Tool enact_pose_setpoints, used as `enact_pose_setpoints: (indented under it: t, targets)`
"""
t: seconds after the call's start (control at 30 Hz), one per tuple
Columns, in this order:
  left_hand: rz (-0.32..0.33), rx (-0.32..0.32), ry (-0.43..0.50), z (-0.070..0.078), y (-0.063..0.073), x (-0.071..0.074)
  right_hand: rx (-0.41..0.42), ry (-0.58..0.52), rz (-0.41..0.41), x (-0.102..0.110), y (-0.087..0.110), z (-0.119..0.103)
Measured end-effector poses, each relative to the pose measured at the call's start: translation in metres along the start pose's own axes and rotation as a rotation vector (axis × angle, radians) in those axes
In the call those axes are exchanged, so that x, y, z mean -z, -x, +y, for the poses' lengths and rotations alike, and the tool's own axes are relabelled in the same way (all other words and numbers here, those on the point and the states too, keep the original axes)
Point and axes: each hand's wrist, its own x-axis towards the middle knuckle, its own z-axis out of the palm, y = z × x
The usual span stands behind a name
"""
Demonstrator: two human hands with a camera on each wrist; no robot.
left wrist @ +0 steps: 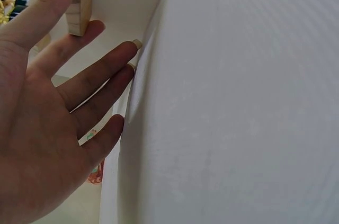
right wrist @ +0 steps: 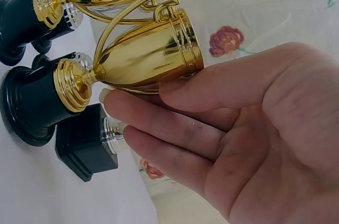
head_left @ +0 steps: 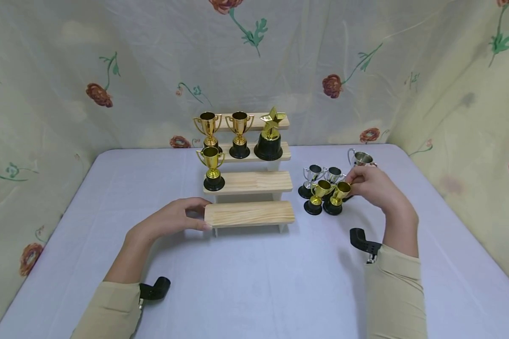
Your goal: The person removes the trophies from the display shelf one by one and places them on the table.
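Observation:
My left hand (head_left: 174,219) is at the left end of the lowest step of a tiered wooden display stand (head_left: 250,213). In the left wrist view, thumb and index finger hold the plank's end (left wrist: 79,15) while the other fingers spread below. My right hand (head_left: 376,187) pinches the right-hand handle of a small gold trophy cup (right wrist: 151,54) with a black base. Beside it stands another gold trophy cup (head_left: 316,195), with silver trophy cups (head_left: 313,173) just behind. A larger silver cup (head_left: 362,158) with a square black base is partly hidden behind my right hand.
On the stand's upper level are two gold cups (head_left: 239,123) and a gold star trophy (head_left: 271,125). Another gold cup (head_left: 213,162) stands at the left of the level below. A white cloth (head_left: 246,282) covers the table; flowered curtains (head_left: 152,61) hang behind and at both sides.

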Motion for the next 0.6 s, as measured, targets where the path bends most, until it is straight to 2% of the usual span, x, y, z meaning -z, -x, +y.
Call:
enact_pose_setpoints:
  t: [0.23,0.6]
  targets:
    - [0.003,-0.003,0.008,-0.0008,0.0000,-0.0009,-0.041,0.008,-0.019,-0.0037,-0.0014,-0.0006]
    - [0.004,-0.009,0.013,-0.0001,0.0005,-0.0006,-0.035,0.060,-0.025,-0.0058,-0.0030,0.0028]
